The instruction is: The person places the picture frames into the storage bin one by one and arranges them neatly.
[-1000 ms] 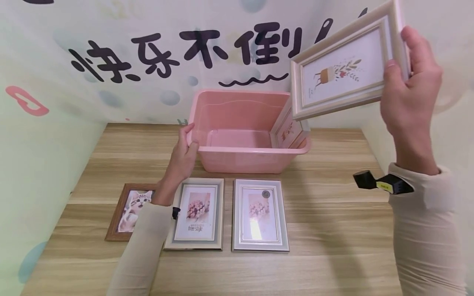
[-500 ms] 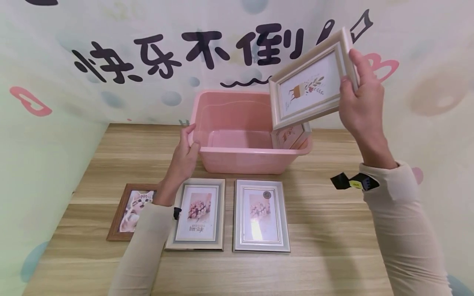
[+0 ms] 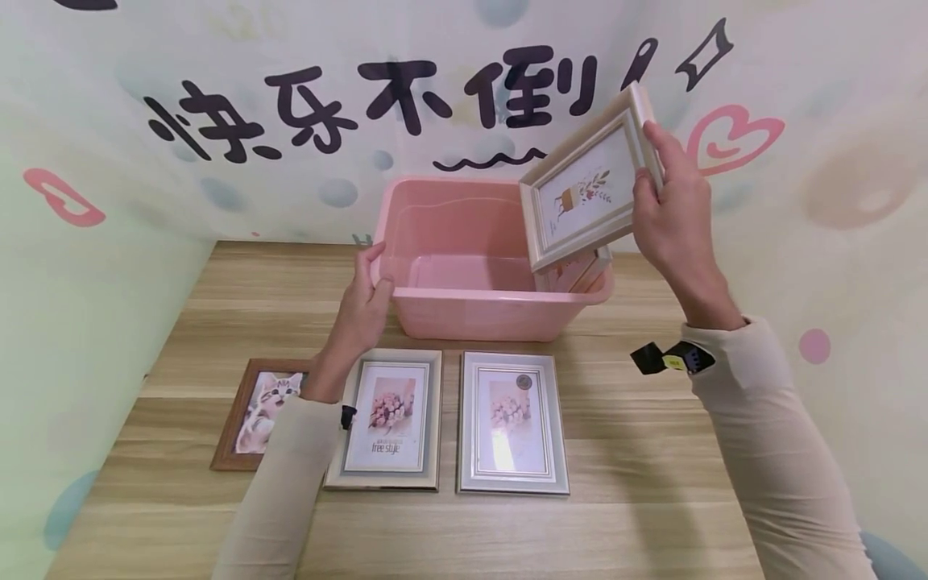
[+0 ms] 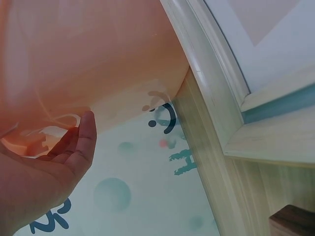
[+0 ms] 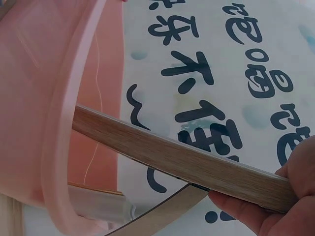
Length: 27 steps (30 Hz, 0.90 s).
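Observation:
My right hand (image 3: 677, 213) pinches one short side of a cream picture frame (image 3: 590, 189) with a plant-pot print, thumb on its face. Tilted, the frame slants down over the right end of a pink plastic basin (image 3: 471, 316); its lower corner overlaps the opening. Its wood-toned edge (image 5: 182, 153) runs from my fingers toward the basin in the right wrist view. Inside the basin, another picture frame (image 3: 565, 275) leans at the right end, partly hidden behind the held one. My left hand (image 3: 360, 302) grips the basin's left rim, fingers curled at it in the left wrist view.
On the wooden table (image 3: 652, 515), nearer than the basin, lie a brown frame (image 3: 235, 431) with a kitten picture, a champagne frame (image 3: 390, 415) and a silver frame (image 3: 512, 419), both with flower prints. My left arm partly covers the first two. A printed wall sheet (image 3: 290, 193) stands behind.
My right hand has carried the cream picture frame left and down, from high at the right to over the basin's right end. My left hand has kept its hold on the rim.

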Each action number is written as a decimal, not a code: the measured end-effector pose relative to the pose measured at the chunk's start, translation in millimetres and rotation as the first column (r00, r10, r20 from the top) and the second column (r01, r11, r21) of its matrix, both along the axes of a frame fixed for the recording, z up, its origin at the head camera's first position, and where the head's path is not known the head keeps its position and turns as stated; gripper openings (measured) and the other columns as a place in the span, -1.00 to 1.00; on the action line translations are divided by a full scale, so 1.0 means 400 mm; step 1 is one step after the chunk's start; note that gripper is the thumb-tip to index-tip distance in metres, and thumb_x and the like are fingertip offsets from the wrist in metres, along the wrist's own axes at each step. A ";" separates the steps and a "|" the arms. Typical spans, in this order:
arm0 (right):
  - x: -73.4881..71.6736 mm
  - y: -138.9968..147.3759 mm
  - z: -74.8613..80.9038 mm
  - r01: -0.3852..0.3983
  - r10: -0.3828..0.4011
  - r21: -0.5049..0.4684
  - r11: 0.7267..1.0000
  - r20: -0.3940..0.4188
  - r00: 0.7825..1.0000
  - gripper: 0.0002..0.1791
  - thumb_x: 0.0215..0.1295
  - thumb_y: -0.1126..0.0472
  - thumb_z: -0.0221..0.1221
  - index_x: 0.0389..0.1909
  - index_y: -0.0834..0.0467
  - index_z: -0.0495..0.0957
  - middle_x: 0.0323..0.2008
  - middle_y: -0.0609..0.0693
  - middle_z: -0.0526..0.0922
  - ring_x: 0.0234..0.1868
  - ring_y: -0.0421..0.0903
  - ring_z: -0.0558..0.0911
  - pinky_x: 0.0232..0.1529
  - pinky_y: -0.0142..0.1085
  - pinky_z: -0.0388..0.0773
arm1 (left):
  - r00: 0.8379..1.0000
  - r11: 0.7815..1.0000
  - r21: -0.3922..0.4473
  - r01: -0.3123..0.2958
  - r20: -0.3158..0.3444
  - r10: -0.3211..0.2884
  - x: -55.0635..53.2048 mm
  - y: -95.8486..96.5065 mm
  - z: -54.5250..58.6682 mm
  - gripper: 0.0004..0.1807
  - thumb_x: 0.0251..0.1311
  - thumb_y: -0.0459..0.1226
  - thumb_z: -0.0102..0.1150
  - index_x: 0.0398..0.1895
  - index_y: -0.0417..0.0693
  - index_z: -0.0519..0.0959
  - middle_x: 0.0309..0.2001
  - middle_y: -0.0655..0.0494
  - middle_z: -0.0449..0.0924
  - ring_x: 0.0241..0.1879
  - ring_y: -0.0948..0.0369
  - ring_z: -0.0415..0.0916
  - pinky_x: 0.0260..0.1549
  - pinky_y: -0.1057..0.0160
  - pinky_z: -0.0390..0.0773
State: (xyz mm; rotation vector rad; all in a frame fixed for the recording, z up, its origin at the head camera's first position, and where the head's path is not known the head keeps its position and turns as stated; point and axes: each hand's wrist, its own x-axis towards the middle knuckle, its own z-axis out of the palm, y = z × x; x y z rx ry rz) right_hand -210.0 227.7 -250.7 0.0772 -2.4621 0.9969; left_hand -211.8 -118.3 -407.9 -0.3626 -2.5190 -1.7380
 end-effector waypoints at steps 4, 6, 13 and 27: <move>-0.001 -0.011 0.004 -0.022 0.023 0.013 1.000 -0.021 1.000 -0.42 0.49 0.28 -0.12 0.50 -0.04 0.22 0.42 -0.05 0.36 0.33 0.00 0.46 0.19 0.04 0.45 | 1.000 1.000 0.001 -0.004 0.000 0.004 -0.003 0.001 -0.001 -0.42 0.46 -0.22 -0.29 0.52 0.02 0.00 0.54 -0.11 0.02 0.38 -0.14 0.21 0.30 -0.21 0.29; 0.000 -0.015 0.006 -0.031 0.032 0.016 0.999 -0.030 0.999 -0.42 0.48 0.29 -0.11 0.50 -0.03 0.22 0.41 -0.04 0.37 0.34 0.00 0.45 0.19 0.04 0.45 | 1.000 1.000 0.001 -0.005 -0.002 0.005 -0.004 0.001 -0.002 -0.42 0.45 -0.21 -0.29 0.52 0.02 0.00 0.54 -0.11 0.03 0.38 -0.14 0.21 0.30 -0.21 0.29; 0.020 -0.032 0.033 -0.015 0.013 -0.016 1.000 -0.084 0.996 -0.43 0.48 0.29 -0.10 0.47 -0.06 0.27 0.38 -0.04 0.43 0.30 -0.02 0.50 0.18 -0.01 0.47 | 1.000 1.000 -0.004 -0.003 -0.004 0.003 -0.005 0.001 -0.004 -0.42 0.45 -0.22 -0.29 0.52 0.02 0.00 0.53 -0.11 0.03 0.39 -0.14 0.20 0.31 -0.20 0.29; 0.011 -0.055 0.033 -0.041 0.039 -0.040 0.998 -0.063 0.997 -0.43 0.46 0.34 -0.14 0.46 -0.01 0.29 0.39 -0.10 0.40 0.26 -0.08 0.51 0.20 -0.15 0.49 | 1.000 1.000 -0.017 -0.015 0.005 0.016 0.000 0.000 0.003 -0.40 0.43 -0.17 -0.30 0.52 0.07 0.00 0.51 -0.18 0.08 0.32 -0.08 0.27 0.26 -0.19 0.34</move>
